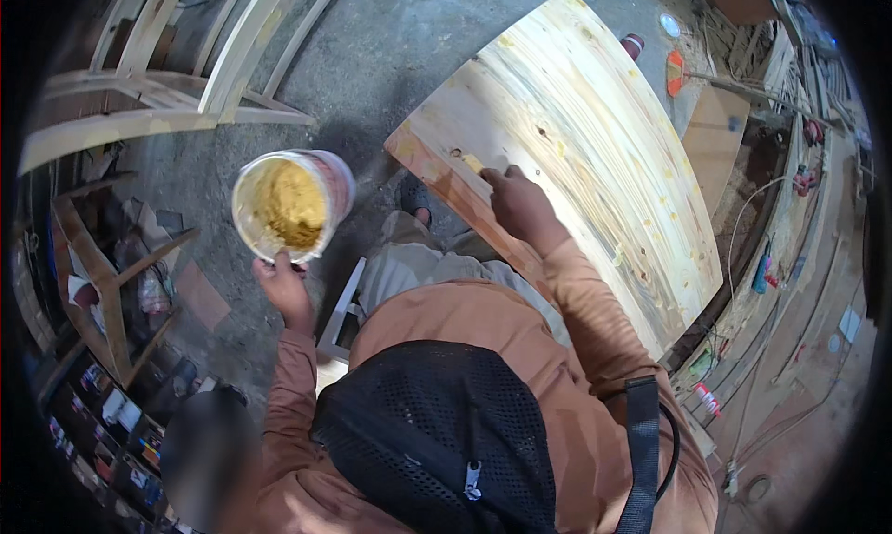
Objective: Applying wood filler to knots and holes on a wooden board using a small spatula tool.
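My left hand (287, 290) grips the rim of a white plastic bucket (245, 231), which is tilted so its mouth faces me. Thick yellow wood filler (289, 199) lies inside. My right hand (524, 203) is over a large pale wooden panel (592, 143), pinching a small flat yellowish spreader (473, 163) against its face near a knot. The spreader's far end is partly hidden by my fingers. Dabs of yellow filler dot the panel along its edges and around several knots. The panel's near edge rests close to my knees.
A wooden frame (230, 60) stands at the upper left, beside a small wooden stand (104, 283). On the right, a cluttered bench (801, 276) carries cords and tools. An orange-headed broom (674, 74) lies beyond the panel. A blurred person (209, 457) is at lower left.
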